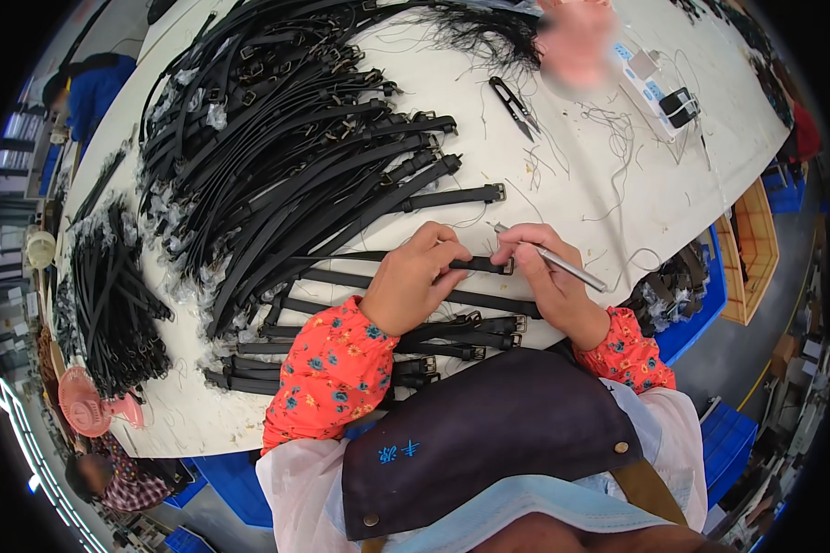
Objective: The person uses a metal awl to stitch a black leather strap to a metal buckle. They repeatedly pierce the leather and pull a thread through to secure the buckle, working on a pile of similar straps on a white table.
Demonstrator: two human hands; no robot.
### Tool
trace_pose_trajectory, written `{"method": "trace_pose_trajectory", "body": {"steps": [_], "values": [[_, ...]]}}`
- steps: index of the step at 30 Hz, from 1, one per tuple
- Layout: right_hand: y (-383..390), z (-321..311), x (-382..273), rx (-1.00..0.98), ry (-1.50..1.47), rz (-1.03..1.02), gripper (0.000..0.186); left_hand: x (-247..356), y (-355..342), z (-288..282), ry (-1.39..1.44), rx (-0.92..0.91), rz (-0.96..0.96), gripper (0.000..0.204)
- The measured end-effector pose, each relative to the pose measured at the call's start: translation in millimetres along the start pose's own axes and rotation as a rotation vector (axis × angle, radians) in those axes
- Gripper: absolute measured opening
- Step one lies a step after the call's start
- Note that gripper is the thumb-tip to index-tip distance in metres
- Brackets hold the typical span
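Note:
My left hand [409, 284] pinches a thin black belt [480, 264] close to its small metal buckle. My right hand [555, 284] is closed around a slim silver pen-like tool [576, 268], whose pointed tip sticks out past the fingers above the buckle. The right fingertips are beside the buckle end; whether they touch it I cannot tell. More black belts [516, 305] lie under and just in front of my hands, their buckles toward the right. A large heap of black belts [277, 184], with clear plastic wrap on some ends, spreads to the left.
On the white table [563, 175] lie black thread snips [515, 106] and loose threads. A white power strip [653, 97] with a plug stands at the far right. A bundle of thin black straps [115, 304] and a pink fan [85, 403] are at the left. Blue crates [701, 318] flank the table.

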State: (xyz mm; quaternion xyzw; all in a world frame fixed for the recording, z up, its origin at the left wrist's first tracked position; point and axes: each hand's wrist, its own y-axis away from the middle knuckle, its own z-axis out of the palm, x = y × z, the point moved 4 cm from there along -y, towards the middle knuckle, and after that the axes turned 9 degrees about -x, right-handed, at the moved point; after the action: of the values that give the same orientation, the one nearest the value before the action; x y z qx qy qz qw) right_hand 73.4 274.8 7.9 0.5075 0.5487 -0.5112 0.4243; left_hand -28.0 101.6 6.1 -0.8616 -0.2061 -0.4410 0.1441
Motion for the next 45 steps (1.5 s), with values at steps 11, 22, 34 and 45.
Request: {"method": "trace_pose_trajectory", "body": {"steps": [11,22,34,45], "values": [[3.1,2.7,13.1,-0.109,-0.192,0.208,0.026,2.2,-4.2,4.1,-0.111,0.042,0.090,0.013],[1.2,4.3,11.5,-0.152,-0.095,0.235,0.026,-1.3,-4.6,6.0,-0.094,0.020,0.031,0.012],[1.8,5.2,11.4,-0.140,-0.098,0.210,0.025,-4.3,-4.4,4.3,-0.063,0.075,0.003,0.012],[2.5,3.1,13.3,-0.102,-0.127,0.247,0.026,-3.0,-8.0,8.3,-0.138,0.090,0.029,0.012]]}}
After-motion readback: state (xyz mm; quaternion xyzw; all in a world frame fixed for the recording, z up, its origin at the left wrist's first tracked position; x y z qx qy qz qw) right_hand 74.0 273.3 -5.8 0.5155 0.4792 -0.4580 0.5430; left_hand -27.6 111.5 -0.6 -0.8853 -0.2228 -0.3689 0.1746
